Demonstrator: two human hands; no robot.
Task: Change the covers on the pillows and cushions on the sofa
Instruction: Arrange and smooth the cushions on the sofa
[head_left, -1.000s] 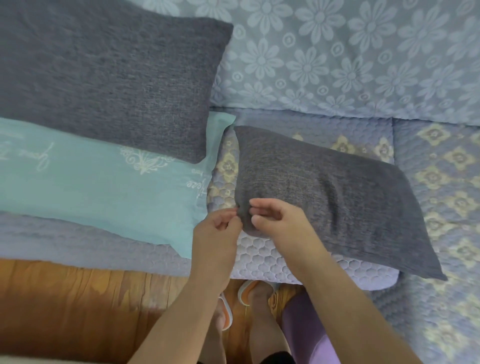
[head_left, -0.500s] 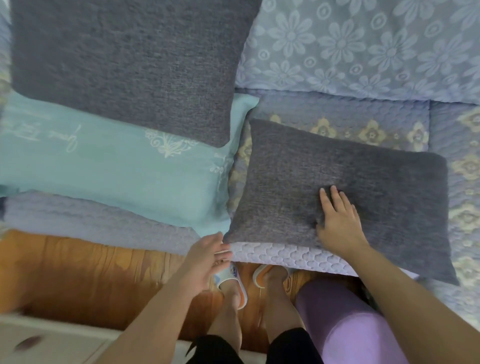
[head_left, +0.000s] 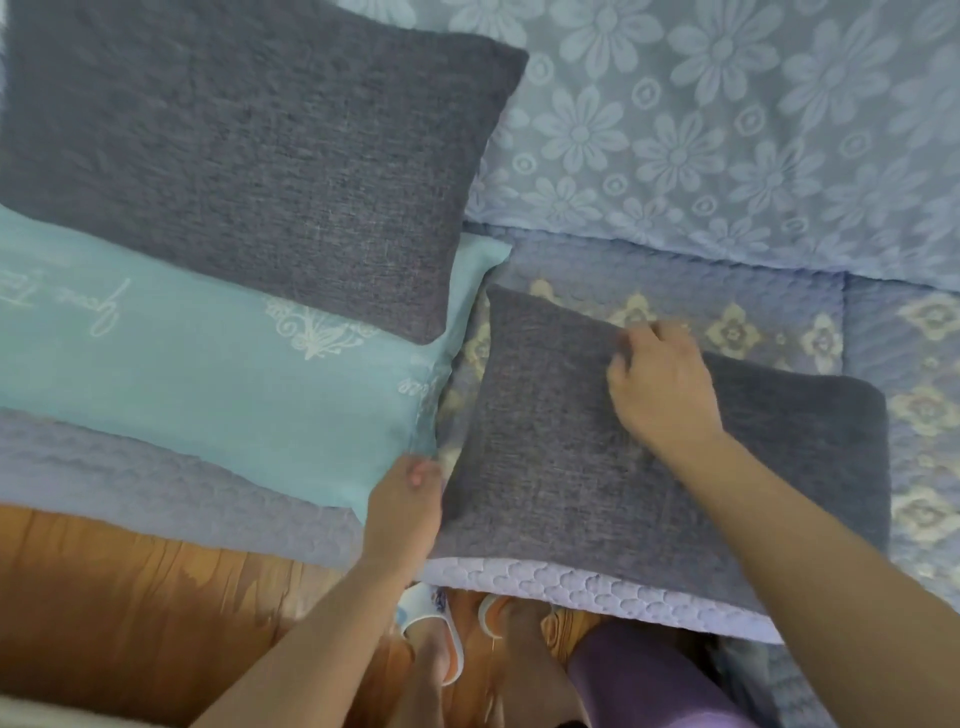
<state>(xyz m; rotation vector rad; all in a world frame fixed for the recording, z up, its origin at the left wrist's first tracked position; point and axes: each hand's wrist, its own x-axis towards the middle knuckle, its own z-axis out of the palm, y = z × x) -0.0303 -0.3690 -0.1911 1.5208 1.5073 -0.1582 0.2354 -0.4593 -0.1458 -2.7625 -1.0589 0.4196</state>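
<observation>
Hands had left the pinch at the near corner: right hand (head_left: 662, 387) now curled over the far edge of the small grey cushion (head_left: 597, 467), left hand (head_left: 402, 506) clamped on its near-left corner at the sofa (head_left: 675, 587) front edge, probably to lift or turn it.

wooden floor (head_left: 130, 597), blue floral sofa back (head_left: 727, 130)

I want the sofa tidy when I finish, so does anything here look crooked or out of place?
Yes, mildly. The small grey cushion lies tilted on the seat, its near edge hanging over the sofa's front edge, under both hands. The large grey cushion overlaps the teal pillow. No damage or spills are visible.
</observation>
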